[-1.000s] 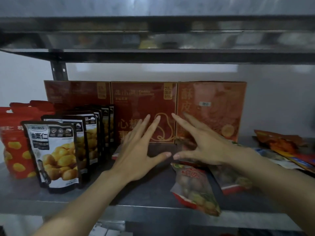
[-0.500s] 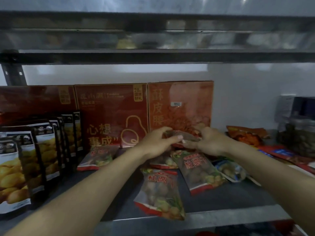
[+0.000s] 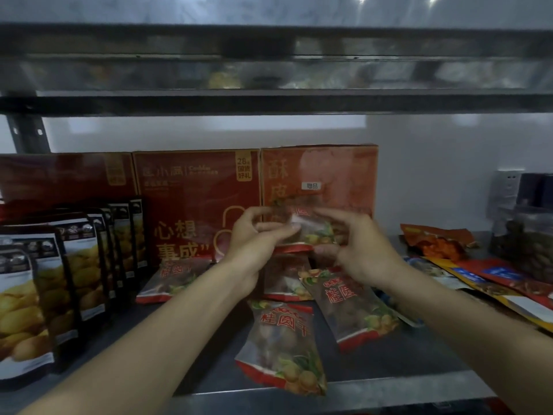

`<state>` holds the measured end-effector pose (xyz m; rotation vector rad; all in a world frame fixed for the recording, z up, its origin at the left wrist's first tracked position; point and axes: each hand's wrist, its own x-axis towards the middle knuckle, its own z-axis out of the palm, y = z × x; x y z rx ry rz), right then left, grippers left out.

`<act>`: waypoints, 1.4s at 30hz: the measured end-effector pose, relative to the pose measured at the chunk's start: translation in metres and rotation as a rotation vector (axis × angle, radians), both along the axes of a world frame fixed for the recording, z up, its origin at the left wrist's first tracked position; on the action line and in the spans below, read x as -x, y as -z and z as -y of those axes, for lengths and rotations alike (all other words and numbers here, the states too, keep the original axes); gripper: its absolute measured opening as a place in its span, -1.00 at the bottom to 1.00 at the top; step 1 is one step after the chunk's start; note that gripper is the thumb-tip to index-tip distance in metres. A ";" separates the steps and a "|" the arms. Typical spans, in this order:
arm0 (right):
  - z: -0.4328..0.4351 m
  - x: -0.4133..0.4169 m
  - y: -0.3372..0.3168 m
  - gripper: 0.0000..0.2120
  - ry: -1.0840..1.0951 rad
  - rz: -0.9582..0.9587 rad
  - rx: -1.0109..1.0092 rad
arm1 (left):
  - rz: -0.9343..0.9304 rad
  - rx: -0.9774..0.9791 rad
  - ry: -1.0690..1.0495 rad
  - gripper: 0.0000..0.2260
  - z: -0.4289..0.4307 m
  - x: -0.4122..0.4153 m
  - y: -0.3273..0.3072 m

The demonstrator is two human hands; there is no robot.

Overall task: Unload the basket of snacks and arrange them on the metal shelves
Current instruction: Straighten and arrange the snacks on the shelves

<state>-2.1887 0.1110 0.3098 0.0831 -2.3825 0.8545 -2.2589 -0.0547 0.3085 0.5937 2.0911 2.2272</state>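
Between both hands, up in front of the right-hand box [image 3: 338, 172], a longan pouch [image 3: 305, 232] hangs nearly upright, clear of the shelf [image 3: 389, 363]. The left hand [image 3: 254, 238] pinches its left edge between thumb and fingers, and the right hand [image 3: 359, 247] grips its right side. Half a second ago this pouch was low, just above the shelf, and a second ago both hands were spread flat and held nothing. So it has been picked up and raised, I judge in order to stand it against the box rather than leave it lying. At least four loose pouches [image 3: 281, 345] of the same kind lie flat below and beside the wrists, so this group is hardly tidied yet. To the left, chestnut bags [image 3: 68, 274] stand in file before two more red boxes [image 3: 194, 199]. To the right, flat packets [image 3: 478, 280] are strewn about and a jar [image 3: 526, 244] sits in the corner. The basket is out of view. Overhead runs the upper shelf [image 3: 269, 100], and behind is a pale wall [image 3: 434, 157], dimly lit.
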 end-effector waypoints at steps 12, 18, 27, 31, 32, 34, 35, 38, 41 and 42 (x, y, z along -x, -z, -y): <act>0.057 0.004 -0.009 -0.38 -0.475 0.056 0.267 | -0.089 -0.147 0.086 -0.47 0.051 -0.011 0.006; 0.061 0.009 -0.006 -0.19 -0.572 0.162 0.300 | -0.133 -0.169 0.123 -0.52 0.065 -0.015 0.012; 0.073 0.014 -0.005 -0.09 -0.537 0.259 0.363 | -0.207 -0.135 0.032 -0.65 0.074 -0.011 0.015; 0.076 0.018 -0.008 -0.14 -0.552 0.219 0.367 | -0.128 -0.127 0.112 -0.56 0.079 -0.011 0.012; 0.077 0.020 -0.009 -0.18 -0.560 0.204 0.360 | -0.117 -0.131 0.113 -0.55 0.079 -0.010 0.012; 0.079 0.022 -0.009 -0.26 -0.558 0.172 0.344 | -0.111 -0.133 0.099 -0.55 0.079 -0.009 0.013; 0.080 0.023 -0.009 -0.28 -0.550 0.160 0.341 | -0.110 -0.128 0.092 -0.55 0.079 -0.008 0.014; 0.082 0.024 -0.008 -0.30 -0.536 0.145 0.350 | -0.117 -0.137 0.084 -0.57 0.080 -0.006 0.016; 0.082 0.026 -0.008 -0.30 -0.557 0.152 0.391 | -0.087 -0.178 0.069 -0.63 0.079 -0.003 0.015; 0.082 0.027 -0.008 -0.31 -0.557 0.151 0.392 | -0.074 -0.184 0.063 -0.67 0.079 -0.003 0.015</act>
